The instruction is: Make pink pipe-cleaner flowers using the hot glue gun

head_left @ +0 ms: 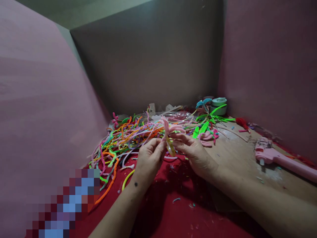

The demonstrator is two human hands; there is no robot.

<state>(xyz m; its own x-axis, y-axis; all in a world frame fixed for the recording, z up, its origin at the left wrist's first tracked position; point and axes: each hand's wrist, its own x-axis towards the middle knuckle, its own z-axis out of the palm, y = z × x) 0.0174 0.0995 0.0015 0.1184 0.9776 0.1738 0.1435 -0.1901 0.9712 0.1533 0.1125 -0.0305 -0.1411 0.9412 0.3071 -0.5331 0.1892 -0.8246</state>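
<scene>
Between my two hands is a pink pipe-cleaner flower [165, 126], its fuzzy petals spread up and to the right. A yellow, slightly shiny piece [170, 147] hangs below the petals, between my fingers; what it is made of I cannot tell. My left hand [151, 155] pinches the flower's base with thumb and forefinger. From the other side, my right hand [194, 152] has its fingers closed on the flower near the yellow piece, its fingertips partly hidden. Just behind both hands lies a tangled heap of colourful pipe cleaners [131, 134].
To the right a pink glue gun [277, 158] rests on a brown board [235, 155]. Behind it stand a mint-lidded container [219, 105] and a blue pipe-cleaner flower [203, 102]. Scraps dot the red cloth [170, 205]. Pink panels [37, 99] rise at both sides.
</scene>
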